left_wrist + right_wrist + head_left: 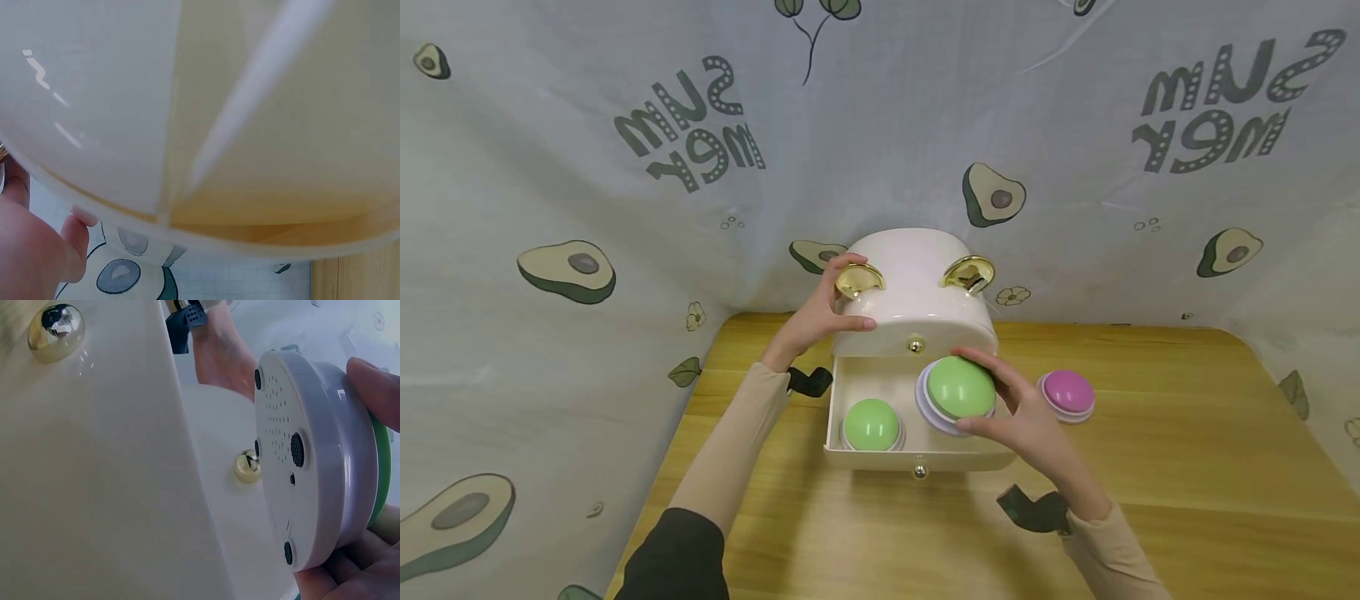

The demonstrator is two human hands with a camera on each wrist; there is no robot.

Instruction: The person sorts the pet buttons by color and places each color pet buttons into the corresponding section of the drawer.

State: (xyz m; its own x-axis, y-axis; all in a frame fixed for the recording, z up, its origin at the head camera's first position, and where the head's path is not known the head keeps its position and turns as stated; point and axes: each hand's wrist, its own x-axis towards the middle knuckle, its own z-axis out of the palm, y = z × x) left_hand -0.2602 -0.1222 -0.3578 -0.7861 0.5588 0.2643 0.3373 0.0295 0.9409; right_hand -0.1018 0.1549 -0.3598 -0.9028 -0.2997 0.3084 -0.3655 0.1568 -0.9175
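Observation:
My right hand (1026, 408) grips a green buzzer button (960, 387) by its rim, thumb on the near side and fingers on the far side. In the right wrist view its white base (278, 431) shows small holes and dark round feet; it is tilted and lifted above the open drawer (842, 387). Inside that drawer on the left lies a second green buzzer button (871, 425). My left hand (820, 321) holds the left side of the white drawer box (913, 283), thumb at its front and fingers by a gold ear (859, 280).
A pink buzzer button (1067, 395) sits on the wooden table (1187, 433), right of the box. Another gold ear (968, 273) stands at the box's right. Gold knobs mark the upper front (915, 344) and the pulled-out drawer. Behind hangs an avocado-print cloth (880, 125).

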